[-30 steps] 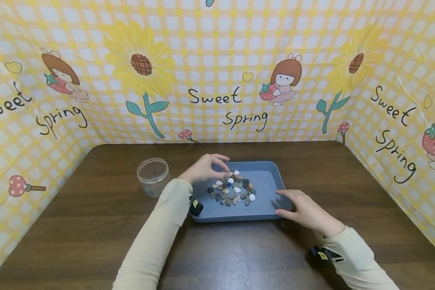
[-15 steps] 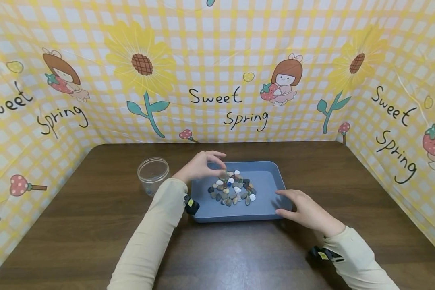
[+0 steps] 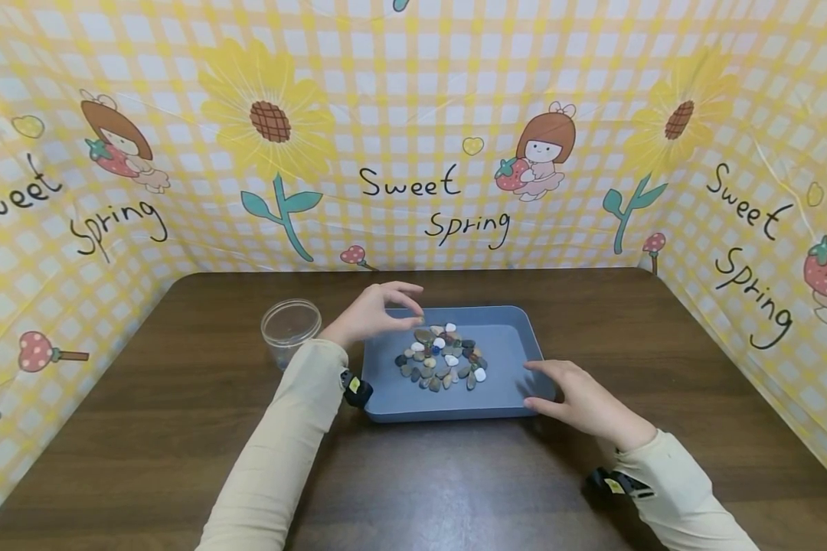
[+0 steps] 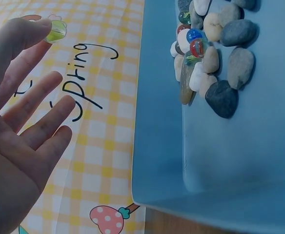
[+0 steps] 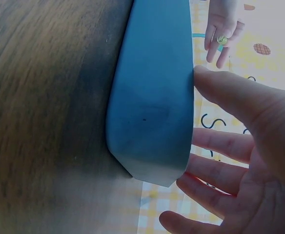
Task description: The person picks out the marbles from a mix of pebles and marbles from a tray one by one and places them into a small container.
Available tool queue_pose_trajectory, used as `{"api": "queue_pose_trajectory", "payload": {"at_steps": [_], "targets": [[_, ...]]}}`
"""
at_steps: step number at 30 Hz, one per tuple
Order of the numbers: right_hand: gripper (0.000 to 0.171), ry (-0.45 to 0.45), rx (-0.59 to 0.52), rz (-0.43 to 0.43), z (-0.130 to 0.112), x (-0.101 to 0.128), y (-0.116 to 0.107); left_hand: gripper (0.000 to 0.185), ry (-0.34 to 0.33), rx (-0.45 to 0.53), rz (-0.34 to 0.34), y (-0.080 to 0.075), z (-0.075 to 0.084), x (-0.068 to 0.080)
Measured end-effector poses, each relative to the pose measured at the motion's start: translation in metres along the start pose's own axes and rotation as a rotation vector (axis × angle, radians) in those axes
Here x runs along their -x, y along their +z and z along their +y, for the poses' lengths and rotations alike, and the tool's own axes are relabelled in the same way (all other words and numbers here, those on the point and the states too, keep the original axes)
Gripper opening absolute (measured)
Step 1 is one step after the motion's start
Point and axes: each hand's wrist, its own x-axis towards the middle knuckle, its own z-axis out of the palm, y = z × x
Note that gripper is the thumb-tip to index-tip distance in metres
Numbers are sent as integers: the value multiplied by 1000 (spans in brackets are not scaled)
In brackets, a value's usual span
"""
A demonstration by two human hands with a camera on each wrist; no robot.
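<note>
In the head view, my left hand (image 3: 375, 310) is raised over the back left of a blue-grey tray (image 3: 510, 383). Between thumb and index finger it pinches a yellow-green glass marble (image 4: 57, 31), clear in the left wrist view; the other fingers are spread. Pebbles (image 3: 427, 375) in white, grey and tan lie heaped in the tray, with a few marbles among them, such as a blue marble (image 4: 194, 35) and a red marble (image 4: 197, 48). My right hand (image 3: 589, 402) rests against the tray's front right corner, thumb and fingers loosely extended at the rim.
A clear round jar (image 3: 291, 325) without a lid stands left of the tray, partly behind my left sleeve. The brown wooden table (image 3: 496, 482) is bordered by a yellow checked cloth (image 3: 386, 99) at the back and sides.
My left hand has lifted off the pebbles and moved a little left with the marble pinched in it. My right hand and the tray stay in place.
</note>
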Motion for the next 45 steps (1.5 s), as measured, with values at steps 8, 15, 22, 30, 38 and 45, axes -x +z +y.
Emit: {"api": "queue_pose_trajectory", "payload": {"at_steps": [8,15,22,30,38,45], "targets": [[53,6,9,3,1,0,1,12,-26,5,30,-5,1,2],[53,5,3,-3,0,0,1,13,-36,7,51,-10,4,6],[53,12,2,-3,1,0,3,13,-32,-3,79,-20,4,13],[53,-3,7,2,2,0,3,13,-59,2,105,-31,1,18],[53,11,-4,-5,2,-1,2,15,-49,10,130,-40,-1,26],[53,7,-7,0,2,0,2,17,-57,26,152,-47,-5,34]]}}
